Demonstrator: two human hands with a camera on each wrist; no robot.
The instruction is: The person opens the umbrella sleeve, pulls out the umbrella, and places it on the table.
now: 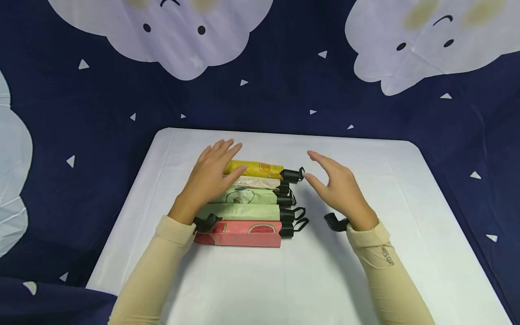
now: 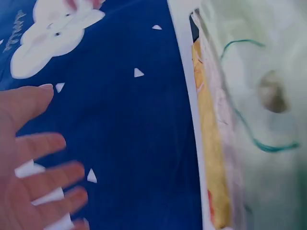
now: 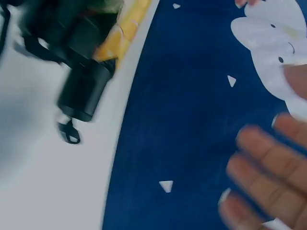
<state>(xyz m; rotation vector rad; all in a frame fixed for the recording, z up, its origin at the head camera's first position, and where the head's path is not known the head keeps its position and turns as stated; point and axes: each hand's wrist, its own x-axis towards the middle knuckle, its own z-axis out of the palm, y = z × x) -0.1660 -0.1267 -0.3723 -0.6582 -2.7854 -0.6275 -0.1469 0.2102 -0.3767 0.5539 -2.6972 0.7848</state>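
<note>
We are viewing five umbrellas (image 1: 256,197).
Near to far, the pink one (image 1: 248,240), pale green one (image 1: 248,212), avocado one (image 1: 260,196), cream one (image 1: 260,182) and yellow one (image 1: 257,169) are lying side by side on the table (image 1: 243,289); the left hand (image 1: 211,170) is hovering over their left ends, fingers parted; the right hand (image 1: 342,186) is hovering beside the farthest handle (image 1: 291,175), thumb and fingers apart.

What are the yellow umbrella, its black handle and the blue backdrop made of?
The yellow umbrella looks like printed fabric, perhaps synthetic, being rolled slim; its black handle, smooth plastic probably, from the rigid cylinder shape; the blue backdrop, matte cloth, from its creases.
</note>
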